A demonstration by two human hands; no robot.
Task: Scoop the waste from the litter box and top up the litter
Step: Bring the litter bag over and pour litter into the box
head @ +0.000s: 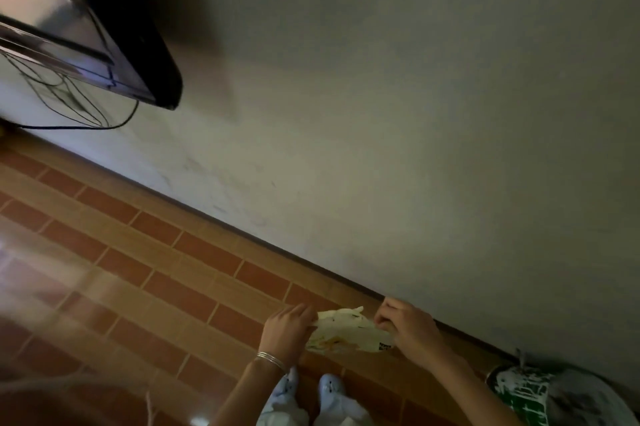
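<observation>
A thin pale yellow plastic bag (pixel 346 332) with dark print hangs stretched between both hands, low in the head view above the tiled floor. My left hand (pixel 289 328), with thin bangles at the wrist, pinches the bag's left edge. My right hand (pixel 408 327) pinches its right edge. At the bottom right stands a green and white bag (pixel 519 391), crumpled at the top. No litter box or scoop is in view.
A plain grey wall (pixel 381 113) runs diagonally across the view and meets the red-brown tiled floor (pixel 138 269). A dark flat screen (pixel 104 27) hangs on the wall at the upper left with cables (pixel 69 103) below it. My feet in pale blue slippers (pixel 311 391) stand under the hands.
</observation>
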